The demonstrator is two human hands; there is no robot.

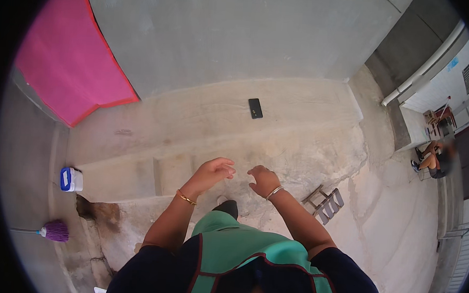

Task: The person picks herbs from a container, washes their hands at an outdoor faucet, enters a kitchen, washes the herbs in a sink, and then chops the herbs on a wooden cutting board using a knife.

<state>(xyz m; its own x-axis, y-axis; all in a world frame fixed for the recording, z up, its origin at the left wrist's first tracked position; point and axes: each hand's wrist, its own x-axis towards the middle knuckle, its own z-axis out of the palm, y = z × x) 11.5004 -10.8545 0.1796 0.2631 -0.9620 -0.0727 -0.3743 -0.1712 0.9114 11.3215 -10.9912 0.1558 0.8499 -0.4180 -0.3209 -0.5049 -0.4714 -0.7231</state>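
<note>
The black phone [255,108] lies flat on the raised concrete ledge [194,109] in front of me, its narrow ends pointing roughly toward and away from the wall, small pale marks showing on its upturned face. Nothing touches it but the ledge. Both my hands are on the near side of it, well apart from it. My left grip [211,172] is empty, the fingers reaching inward and loosely bent. My right grip [266,182] is empty too, thumb and fingers parted and pointing toward the left. The two face each other with a gap between them, neither touching anything. A gold-coloured bracelet [187,198] circles my left wrist, a silvery bangle [274,192] my right.

Below my arms I see my green apron [250,244] with its dark red edging, over dark sleeves, and a bit of my shoe [221,200] on the ground. Just to the right of my right forearm, a small slatted stool [324,204] is on the concrete floor. Past the ledge rises a plain grey wall [241,39]; a pink sheet [73,56] with a red border hangs at its left. Farther left are a white bucket with a blue lid [72,180] and, nearer to me, a purple mop head [56,230]. Far off to my right, a person [437,161] sits near a low wall.
</note>
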